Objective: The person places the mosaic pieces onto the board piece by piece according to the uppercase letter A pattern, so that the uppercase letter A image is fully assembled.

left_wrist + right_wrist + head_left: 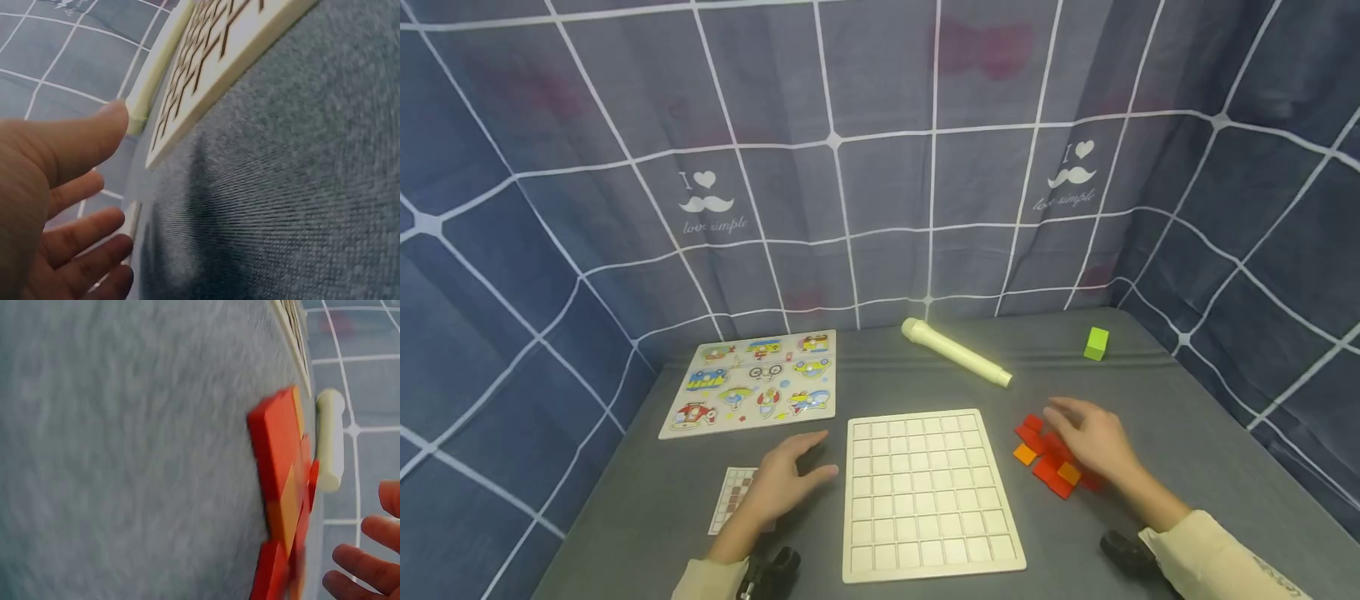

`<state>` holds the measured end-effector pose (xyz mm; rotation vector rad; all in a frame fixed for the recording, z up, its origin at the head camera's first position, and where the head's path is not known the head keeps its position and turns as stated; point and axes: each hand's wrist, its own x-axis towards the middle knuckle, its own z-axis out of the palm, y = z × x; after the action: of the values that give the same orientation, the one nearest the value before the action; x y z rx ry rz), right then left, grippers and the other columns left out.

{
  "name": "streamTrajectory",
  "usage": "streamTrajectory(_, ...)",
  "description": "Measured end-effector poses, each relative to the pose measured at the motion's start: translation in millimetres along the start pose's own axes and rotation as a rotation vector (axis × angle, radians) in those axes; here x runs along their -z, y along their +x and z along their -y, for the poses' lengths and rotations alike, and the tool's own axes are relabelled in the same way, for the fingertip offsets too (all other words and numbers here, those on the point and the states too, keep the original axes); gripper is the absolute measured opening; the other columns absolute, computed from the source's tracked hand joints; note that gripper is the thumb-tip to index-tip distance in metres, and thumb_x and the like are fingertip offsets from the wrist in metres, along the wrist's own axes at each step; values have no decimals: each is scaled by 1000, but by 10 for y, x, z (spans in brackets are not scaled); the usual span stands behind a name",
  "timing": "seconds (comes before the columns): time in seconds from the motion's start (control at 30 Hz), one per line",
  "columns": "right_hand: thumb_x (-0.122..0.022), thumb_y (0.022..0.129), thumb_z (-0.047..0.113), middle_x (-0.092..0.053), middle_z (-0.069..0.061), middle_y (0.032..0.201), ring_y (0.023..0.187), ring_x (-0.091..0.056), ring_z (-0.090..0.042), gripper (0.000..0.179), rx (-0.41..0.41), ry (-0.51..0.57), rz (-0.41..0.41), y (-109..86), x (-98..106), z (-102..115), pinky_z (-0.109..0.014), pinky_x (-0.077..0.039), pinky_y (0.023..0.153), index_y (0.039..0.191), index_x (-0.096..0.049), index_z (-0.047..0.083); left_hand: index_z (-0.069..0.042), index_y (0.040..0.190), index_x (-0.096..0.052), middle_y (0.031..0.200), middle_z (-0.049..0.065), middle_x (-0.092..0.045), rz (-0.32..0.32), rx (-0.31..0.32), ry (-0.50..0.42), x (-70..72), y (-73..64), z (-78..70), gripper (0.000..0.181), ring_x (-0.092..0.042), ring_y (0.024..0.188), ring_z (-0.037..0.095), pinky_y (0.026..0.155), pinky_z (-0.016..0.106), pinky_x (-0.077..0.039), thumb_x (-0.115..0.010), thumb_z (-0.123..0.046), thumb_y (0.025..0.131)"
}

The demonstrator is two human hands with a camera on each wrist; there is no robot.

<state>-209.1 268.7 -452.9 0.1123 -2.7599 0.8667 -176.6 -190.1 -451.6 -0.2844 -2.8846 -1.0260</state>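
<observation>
A pale board with a grid of square recesses lies in front, its cells bare. My left hand hovers just left of it, fingers parted and relaxed, holding nothing. Beneath that forearm a small card with a brown pattern is partly hidden. To the right of the board, my right hand is over a loose heap of red tiles and orange tiles, covering part of it. In the right wrist view the right fingers are loosely extended beside the red and orange tiles.
A vehicle picture puzzle board lies at the back left. Behind the grid board rests a pale yellow stick with a rounded end. A green block stands at the back right. Dark checked cloth walls the table's back and sides.
</observation>
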Motion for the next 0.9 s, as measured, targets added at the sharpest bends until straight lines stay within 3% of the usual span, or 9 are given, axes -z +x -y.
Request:
streamTrajectory(0.37, -63, 96, 33, -64, -28, 123, 112, -60, -46, 43, -27, 20, 56, 64, 2, -181, -60, -48, 92, 126, -65, 1, -5, 133, -60, 144, 19, -54, 124, -102, -10, -38, 97, 34, 69, -48, 135, 44, 110, 62, -38, -81, -39, 77)
streamTrajectory(0.77, -71, 89, 29, -69, -20, 110, 101, -64, -38, 39, 56, 9, 60, 178, -92, -266, -52, -51, 85, 119, -70, 3, -8, 136, -59, 150, 20, -46, 211, -193, 40, -56, 68, 97, 83, -35, 142, 47, 109, 69, -33, -84, -50, 69)
streamTrajectory(0.9, -73, 88, 30, -69, -16, 111, 101, -60, -35, 38, 79, -5, 87, 209, -108, -293, -49, -47, 82, 119, -71, 7, -12, 138, -57, 155, 18, -41, 263, -204, 24, -65, 48, 112, 87, -27, 147, 47, 110, 73, -28, -84, -52, 67)
